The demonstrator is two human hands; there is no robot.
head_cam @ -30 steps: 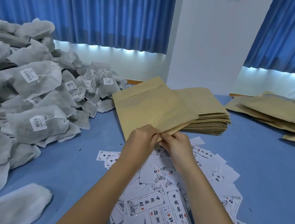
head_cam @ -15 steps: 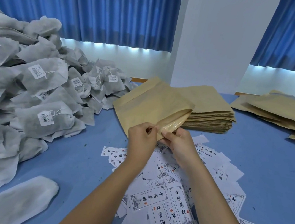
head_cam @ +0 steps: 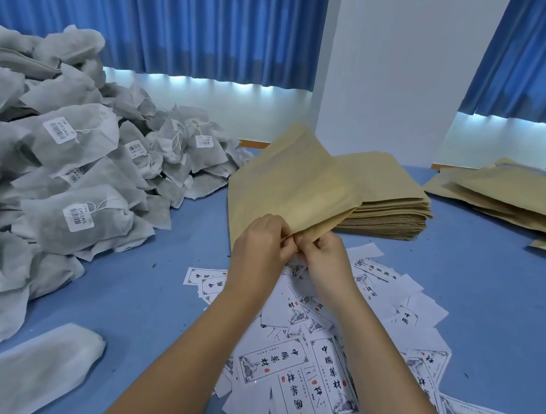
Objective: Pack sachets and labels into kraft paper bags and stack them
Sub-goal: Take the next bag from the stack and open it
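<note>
Blue curtains (head_cam: 185, 13) back a blue table (head_cam: 482, 284) laid out like a packing line. At the left, sachets (head_cam: 76, 148) are heaped high within easy reach of the left arm, many showing a barcode tag on a string. One flat sachet (head_cam: 21, 372) lies apart at the near left corner.

In the centre, a bag (head_cam: 288, 181) is lifted off the table and tilted up and away, its near edge kept low. The left hand (head_cam: 257, 249) and right hand (head_cam: 324, 264) meet at that edge with fingers curled, each pinching the paper. They seem to be working the two layers apart to find the mouth, which does not yet gape. Nothing shows inside it.

Under the forearms, labels (head_cam: 297, 364) lie scattered, many face up, handy for a quick pick once the bag opens. Just behind the held bag sits the neat stack (head_cam: 388, 207) of empty bags, probably its source. Far right, a looser pile (head_cam: 513, 198) of bags lies well apart, likely the finished ones.
</note>
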